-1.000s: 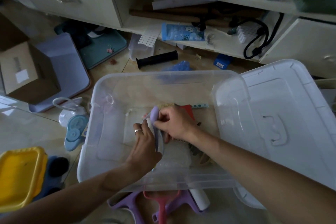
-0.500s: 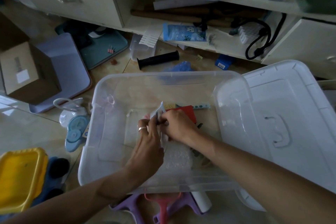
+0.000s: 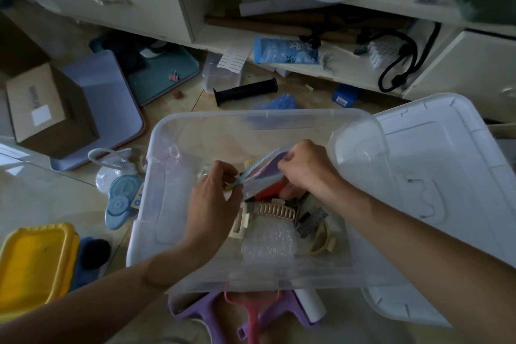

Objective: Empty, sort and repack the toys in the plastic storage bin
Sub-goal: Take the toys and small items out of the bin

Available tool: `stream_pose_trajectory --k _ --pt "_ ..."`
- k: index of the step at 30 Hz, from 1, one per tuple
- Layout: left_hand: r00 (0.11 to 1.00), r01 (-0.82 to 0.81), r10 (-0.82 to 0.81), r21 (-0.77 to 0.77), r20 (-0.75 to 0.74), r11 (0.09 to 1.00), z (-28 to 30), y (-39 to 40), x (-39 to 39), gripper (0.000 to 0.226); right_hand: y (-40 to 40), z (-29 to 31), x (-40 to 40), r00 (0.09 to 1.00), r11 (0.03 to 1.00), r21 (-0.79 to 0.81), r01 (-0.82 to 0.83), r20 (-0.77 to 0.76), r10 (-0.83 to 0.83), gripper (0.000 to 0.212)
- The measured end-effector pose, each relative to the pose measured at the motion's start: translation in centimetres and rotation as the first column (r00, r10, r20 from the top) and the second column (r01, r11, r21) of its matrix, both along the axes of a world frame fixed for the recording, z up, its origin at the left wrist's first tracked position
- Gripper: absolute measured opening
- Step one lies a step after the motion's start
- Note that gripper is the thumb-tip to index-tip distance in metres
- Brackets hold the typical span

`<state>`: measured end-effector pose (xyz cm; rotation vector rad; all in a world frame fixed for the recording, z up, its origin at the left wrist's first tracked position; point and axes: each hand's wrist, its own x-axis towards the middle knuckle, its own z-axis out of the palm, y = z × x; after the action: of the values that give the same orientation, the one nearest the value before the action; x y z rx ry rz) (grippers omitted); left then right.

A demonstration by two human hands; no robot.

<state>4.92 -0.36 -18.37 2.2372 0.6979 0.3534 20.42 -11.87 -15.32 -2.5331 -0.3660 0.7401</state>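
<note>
My left hand (image 3: 213, 198) and right hand (image 3: 304, 166) pinching opposite ends of zip pouch (image 3: 264, 173), over clear storage bin (image 3: 167, 204), toys beneath

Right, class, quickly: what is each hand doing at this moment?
Left hand: pinching the left end of the zip pouch.
Right hand: gripping the pouch's right end.
</note>
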Motion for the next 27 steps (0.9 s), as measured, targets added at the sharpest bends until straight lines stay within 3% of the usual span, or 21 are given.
stream_pose_trajectory --k 1,2,3,5,7,9,12,16,20,27 --pt "1.0 -0.003 0.004 -0.001 0.012 1.0 0.0 0.3 0.1 0.025 -0.2 0.3 -0.3 0.995 0.998 -0.038 -0.05 0.084 0.053 0.018" --pt "1.0 0.003 -0.003 -0.009 0.024 1.0 0.0 0.6 0.2 0.025 -0.4 0.4 -0.6 0.956 0.991 -0.078 -0.112 0.262 0.129 0.019" --pt "0.999 0.02 -0.019 -0.022 0.038 1.0 0.0 0.8 0.3 0.025 -0.4 0.6 -1.0 0.879 0.98 -0.085 -0.18 0.434 0.198 0.019" --pt "0.996 0.063 -0.059 -0.048 0.065 0.997 0.1 0.9 0.7 0.028 0.1 0.8 -1.9 0.768 0.913 0.047 -0.405 0.56 0.311 0.014" --pt "0.991 0.094 -0.084 -0.095 0.108 0.991 0.2 0.8 0.9 0.033 0.8 0.3 -2.5 0.703 0.77 0.123 -0.627 0.515 0.49 0.02" --pt "0.987 0.098 -0.076 -0.148 0.143 0.984 0.2 0.9 1.0 0.042 1.1 -0.5 -2.5 0.696 0.702 0.185 -0.688 0.441 0.566 0.029" --pt "0.989 0.062 -0.031 -0.219 0.142 0.974 0.4 1.2 0.8 0.053 1.1 -1.0 -2.1 0.724 0.695 0.261 -0.67 0.433 0.536 0.02" --pt "0.991 0.041 0.0 -0.299 0.136 0.953 0.6 1.4 1.0 0.049 1.1 -1.6 -1.9 0.737 0.685 0.313 -0.658 0.453 0.501 0.007" --pt "0.991 -0.025 0.065 -0.317 0.117 0.948 0.8 1.7 1.3 0.047 0.9 -1.6 -1.6 0.773 0.672 0.387 -0.632 0.384 0.506 0.014" --pt "0.997 -0.031 0.058 -0.385 0.058 0.923 1.4 2.2 2.0 0.05 0.9 -2.3 -1.1 0.76 0.675 0.371 -0.638 0.443 0.475 0.01"
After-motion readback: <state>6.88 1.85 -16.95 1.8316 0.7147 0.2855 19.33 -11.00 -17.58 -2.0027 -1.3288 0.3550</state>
